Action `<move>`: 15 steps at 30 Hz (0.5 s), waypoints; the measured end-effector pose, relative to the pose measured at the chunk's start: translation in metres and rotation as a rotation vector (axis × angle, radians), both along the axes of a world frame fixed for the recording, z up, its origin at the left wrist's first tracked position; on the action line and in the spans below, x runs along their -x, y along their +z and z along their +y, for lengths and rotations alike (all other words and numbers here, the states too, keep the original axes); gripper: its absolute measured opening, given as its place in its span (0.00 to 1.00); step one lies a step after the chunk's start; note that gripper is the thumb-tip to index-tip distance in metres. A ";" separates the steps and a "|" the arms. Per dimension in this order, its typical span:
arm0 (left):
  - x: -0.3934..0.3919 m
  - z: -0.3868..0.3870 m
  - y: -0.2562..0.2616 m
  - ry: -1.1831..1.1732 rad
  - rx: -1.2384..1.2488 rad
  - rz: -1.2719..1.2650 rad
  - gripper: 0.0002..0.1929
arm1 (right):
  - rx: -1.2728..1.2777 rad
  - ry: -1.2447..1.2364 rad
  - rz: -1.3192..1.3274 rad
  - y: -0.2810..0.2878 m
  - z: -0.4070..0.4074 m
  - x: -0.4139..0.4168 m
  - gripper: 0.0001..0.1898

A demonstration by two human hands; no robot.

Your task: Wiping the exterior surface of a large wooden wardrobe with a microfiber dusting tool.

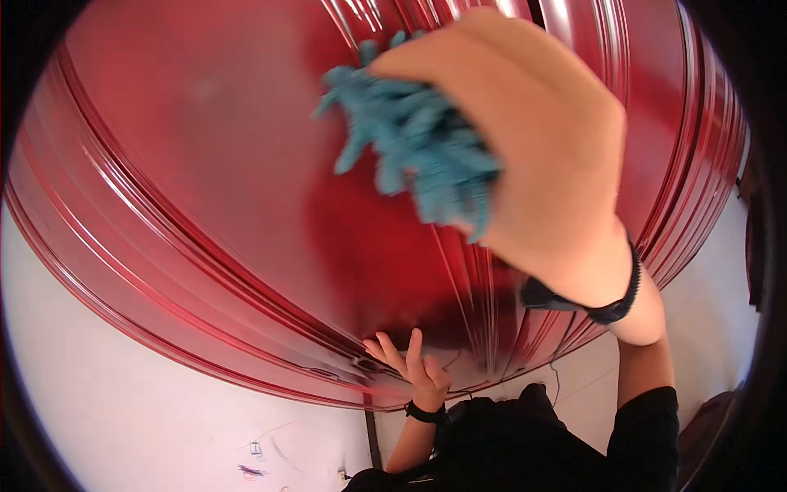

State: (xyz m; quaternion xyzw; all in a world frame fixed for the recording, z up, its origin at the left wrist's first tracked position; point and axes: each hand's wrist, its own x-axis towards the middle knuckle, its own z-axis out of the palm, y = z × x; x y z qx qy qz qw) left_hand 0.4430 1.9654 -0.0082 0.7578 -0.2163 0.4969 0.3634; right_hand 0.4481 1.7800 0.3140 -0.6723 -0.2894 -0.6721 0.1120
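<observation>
A glossy red panelled surface (393, 270), perhaps a cabinet front, fills most of the head view. My right hand (541, 141) is closed around a teal chenille cleaning cloth or mitt (418, 135), whose soft strands hang out past the fingers. The cloth lies against or just in front of the red surface; blur hides which. Lower down, my left hand (421, 369) has its fingers spread with nothing in them. Its fingertips are beside the panel's lower part, near a dark handle-like fitting (372, 366); contact cannot be made out.
Dark grooves and shiny ridges (154, 209) run along the red panels. A white wall (184, 424) with pen scribbles stands at lower left, beside a dark baseboard strip (372, 440). A thin black cable (556, 375) hangs above the pale tiled floor (584, 393).
</observation>
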 end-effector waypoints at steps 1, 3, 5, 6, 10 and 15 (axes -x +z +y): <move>0.000 0.002 -0.002 0.008 -0.007 0.001 0.23 | 0.002 -0.037 -0.058 0.001 0.009 -0.005 0.22; -0.001 0.002 -0.005 -0.021 0.013 0.002 0.23 | 0.044 -0.092 0.027 -0.018 0.029 0.004 0.17; -0.005 -0.001 -0.005 -0.068 0.004 -0.042 0.22 | 0.121 -0.114 0.065 -0.054 0.044 0.003 0.13; -0.005 0.003 -0.015 -0.077 0.018 0.012 0.22 | 0.172 -0.099 0.123 -0.072 0.053 0.006 0.07; -0.007 0.024 -0.077 -0.166 0.072 0.228 0.19 | 0.328 0.014 0.288 -0.111 0.056 0.015 0.13; -0.013 0.016 -0.025 -0.028 -0.164 -0.013 0.22 | 0.236 -0.118 0.237 -0.069 0.026 0.020 0.15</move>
